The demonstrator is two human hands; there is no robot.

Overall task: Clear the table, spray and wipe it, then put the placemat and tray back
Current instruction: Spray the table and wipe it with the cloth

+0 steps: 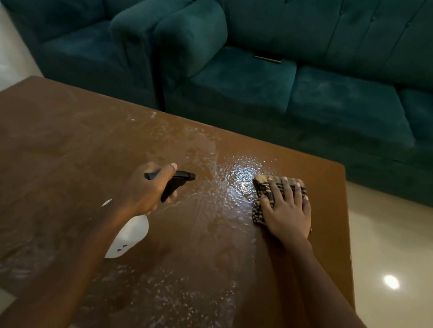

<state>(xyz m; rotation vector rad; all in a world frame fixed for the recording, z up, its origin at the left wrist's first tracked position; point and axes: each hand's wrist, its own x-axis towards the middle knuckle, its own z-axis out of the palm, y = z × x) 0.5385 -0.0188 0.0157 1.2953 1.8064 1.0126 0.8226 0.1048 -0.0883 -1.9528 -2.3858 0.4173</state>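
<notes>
Curled round the spray bottle [130, 237], my left hand [149, 188] holds it above the wet brown table [47, 156] (nozzle pointing away). Farther right, my right hand [286, 210] presses flat, fingers straight, on the checked cloth [258, 212]. Beyond stands a green sofa [327, 95].

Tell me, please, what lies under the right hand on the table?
A checked cloth lies under the right hand, pressed flat on the wet table. Its edges show around the hand; the part beneath the palm is covered.
</notes>
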